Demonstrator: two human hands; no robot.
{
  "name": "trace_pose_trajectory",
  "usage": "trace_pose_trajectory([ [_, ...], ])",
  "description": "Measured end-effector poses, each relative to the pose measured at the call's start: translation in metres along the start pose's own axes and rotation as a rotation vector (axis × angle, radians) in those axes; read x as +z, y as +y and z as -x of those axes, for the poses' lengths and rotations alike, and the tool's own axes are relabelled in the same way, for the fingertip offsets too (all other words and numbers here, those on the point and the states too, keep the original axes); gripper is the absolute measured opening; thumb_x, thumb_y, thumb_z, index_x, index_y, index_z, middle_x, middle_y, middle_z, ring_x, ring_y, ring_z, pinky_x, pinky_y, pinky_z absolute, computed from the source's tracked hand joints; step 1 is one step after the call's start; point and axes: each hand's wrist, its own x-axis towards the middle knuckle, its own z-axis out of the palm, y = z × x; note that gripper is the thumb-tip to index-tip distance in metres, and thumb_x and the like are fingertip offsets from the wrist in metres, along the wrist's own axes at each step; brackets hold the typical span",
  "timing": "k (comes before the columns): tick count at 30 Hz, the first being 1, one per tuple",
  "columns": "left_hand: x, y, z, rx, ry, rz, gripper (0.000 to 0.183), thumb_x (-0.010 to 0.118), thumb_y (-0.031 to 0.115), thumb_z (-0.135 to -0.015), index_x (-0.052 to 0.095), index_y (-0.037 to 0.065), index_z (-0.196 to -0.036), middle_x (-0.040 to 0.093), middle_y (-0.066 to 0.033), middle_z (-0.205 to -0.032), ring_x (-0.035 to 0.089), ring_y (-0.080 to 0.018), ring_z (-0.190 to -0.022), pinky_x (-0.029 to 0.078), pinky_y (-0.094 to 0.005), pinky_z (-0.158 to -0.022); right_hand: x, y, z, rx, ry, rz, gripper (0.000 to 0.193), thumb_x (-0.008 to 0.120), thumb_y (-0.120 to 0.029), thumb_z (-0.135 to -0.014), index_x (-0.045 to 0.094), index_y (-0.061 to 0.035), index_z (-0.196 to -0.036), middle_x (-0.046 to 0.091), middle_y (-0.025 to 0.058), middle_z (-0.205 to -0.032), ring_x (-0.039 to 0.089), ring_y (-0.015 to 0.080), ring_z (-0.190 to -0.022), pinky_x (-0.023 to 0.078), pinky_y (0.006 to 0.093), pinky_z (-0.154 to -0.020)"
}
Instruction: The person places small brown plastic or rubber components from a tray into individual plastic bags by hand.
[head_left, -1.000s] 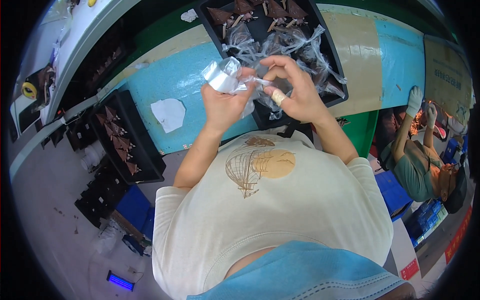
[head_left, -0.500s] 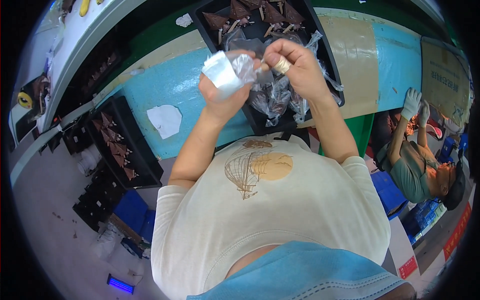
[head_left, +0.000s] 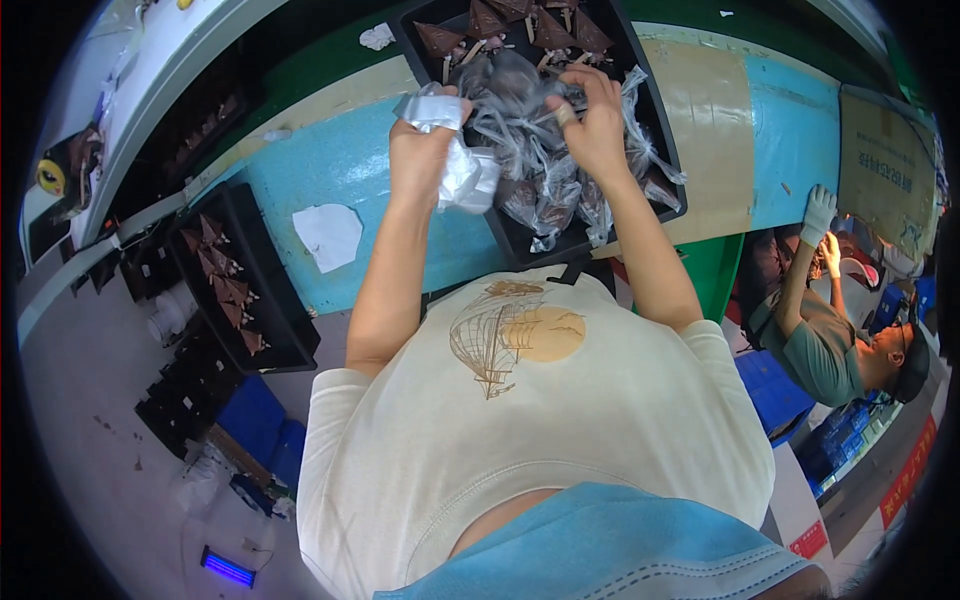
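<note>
My left hand is closed on a crumpled wad of clear plastic bags at the left side of a black tray. My right hand, with a pale wrap on one digit, is over the tray, fingers curved and apart. Under and beside it lie several brown pieces in knotted clear bags. One rounded bagged piece rests between my hands. At the tray's far end stand several unbagged brown figures with pointed, hat-like tops.
A second black tray of brown figures is at the left. A white paper piece lies on the blue table covering. At the right are a cardboard box and a co-worker with a gloved hand.
My hands have moved apart. The left has drawn left with the bags, and the right is lower over the tray with its pinch loosened. A rounded bagged piece now shows between them.
</note>
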Motion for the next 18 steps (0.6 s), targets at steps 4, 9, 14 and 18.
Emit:
trace_pose_trajectory([
  [4,-0.012,0.013,0.018,-0.158,-0.280,0.495,0.030,0.061,0.020,-0.083,0.055,0.003,-0.107,0.059,-0.0065,-0.094,0.055,-0.0114,-0.081,0.046,-0.0254,-0.070,-0.024,-0.051,0.021,0.491,-0.446,-0.736,0.033,0.068,-0.021,-0.076,0.053,-0.0032,-0.099,0.056,0.0062,-0.094,0.052,0.0172,-0.086,0.043,0.0304,-0.076],
  [9,-0.006,0.020,0.042,-0.142,-0.420,0.600,0.040,0.062,0.023,-0.082,0.050,0.001,-0.113,0.057,-0.0097,-0.103,0.056,-0.0150,-0.087,0.047,-0.0279,-0.077,-0.044,-0.078,0.036,0.646,-0.649,-0.960,0.024,0.065,-0.023,-0.080,0.059,-0.0019,-0.090,0.055,-0.0014,-0.073,0.048,0.0066,-0.066,0.041,0.0238,-0.060],
  [14,-0.006,0.023,0.057,-0.235,-0.544,0.551,0.051,0.068,0.014,-0.076,0.046,-0.003,-0.119,0.056,-0.0129,-0.110,0.056,-0.0165,-0.096,0.046,-0.0303,-0.082,-0.055,-0.069,0.037,0.490,-0.390,-0.726,0.023,0.052,-0.022,-0.089,0.062,-0.0017,-0.092,0.057,-0.0017,-0.072,0.048,0.0066,-0.063,0.040,0.0239,-0.058],
  [18,0.000,0.028,0.067,-0.222,-0.483,0.369,0.041,0.067,0.004,-0.075,0.051,-0.002,-0.112,0.062,-0.0099,-0.097,0.060,-0.0136,-0.084,0.047,-0.0275,-0.075,-0.075,-0.072,0.025,0.672,-0.360,-1.021,0.022,0.053,-0.018,-0.088,0.061,0.0004,-0.098,0.061,0.0029,-0.088,0.055,0.0107,-0.079,0.042,0.0229,-0.072],
])
